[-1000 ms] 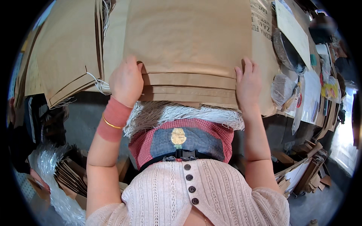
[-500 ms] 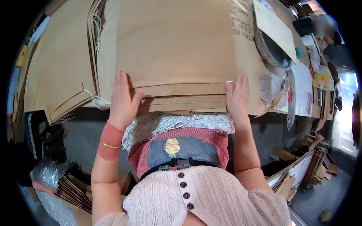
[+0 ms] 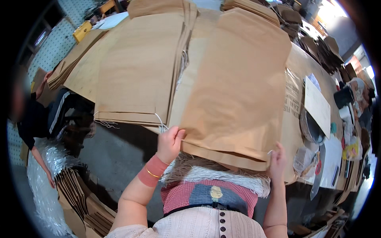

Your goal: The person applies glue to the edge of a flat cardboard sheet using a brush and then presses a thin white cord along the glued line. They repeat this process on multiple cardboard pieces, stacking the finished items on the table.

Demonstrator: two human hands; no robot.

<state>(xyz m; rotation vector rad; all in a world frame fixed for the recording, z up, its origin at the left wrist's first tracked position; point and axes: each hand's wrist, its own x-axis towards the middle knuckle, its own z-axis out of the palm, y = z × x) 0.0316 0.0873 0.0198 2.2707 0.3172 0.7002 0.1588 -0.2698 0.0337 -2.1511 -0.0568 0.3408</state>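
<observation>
A large brown paper sack lies slanted across the table in front of me, its folded bottom edge toward my body. My left hand is closed on the sack's near left corner, where a bit of white string shows. At the near right corner my right hand pinches the sack's edge, with a short white string end by the fingers. The near edge bows and gapes slightly between my hands. Just below it, a thick bundle of white strings lies across my lap over a red checked cloth.
Left of the sack lies a stack of paper sacks with white strings. At right are a bowl under a white board and a long knife blade jutting past the table edge. A co-worker is at far left.
Both hands lay flat at the sides of the stacked sacks; now they grip one sack's near corners. That sack is slanted and its near edge lifted. My view has shifted, showing more table.
</observation>
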